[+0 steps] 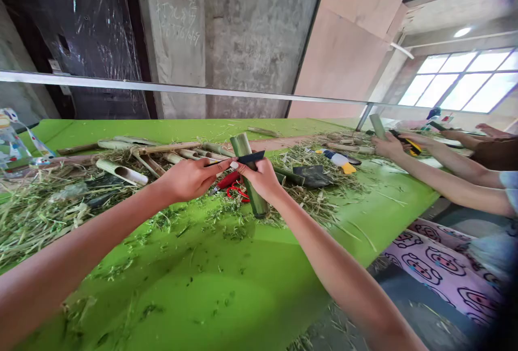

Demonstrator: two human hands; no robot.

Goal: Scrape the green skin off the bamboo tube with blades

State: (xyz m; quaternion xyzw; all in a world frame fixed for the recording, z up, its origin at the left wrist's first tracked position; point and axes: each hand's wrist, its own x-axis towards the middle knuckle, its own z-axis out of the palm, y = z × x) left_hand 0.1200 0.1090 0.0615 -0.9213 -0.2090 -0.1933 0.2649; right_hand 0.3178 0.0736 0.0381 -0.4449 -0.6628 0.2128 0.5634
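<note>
A green bamboo piece (257, 200) stands tilted above the table, with my right hand (262, 179) wrapped round its middle. Across its upper part lies a dark flat strip (251, 158); whether it is a blade or a sheet I cannot tell. My left hand (193, 178) is closed at the strip's left end, its index finger stretched along it, touching my right thumb. Just behind the hands lie a red-handled tool (227, 180) and red-handled scissors (238, 194), both partly covered.
The green table (194, 291) carries heaps of plant stems (36, 221), cut bamboo tubes (121, 172), a black piece (311, 176) and a blue, white and yellow object (338, 159). At the right, a co-worker's hands (390, 145) hold bamboo and a yellow-black tool (413, 147). A metal rail (182, 90) runs behind.
</note>
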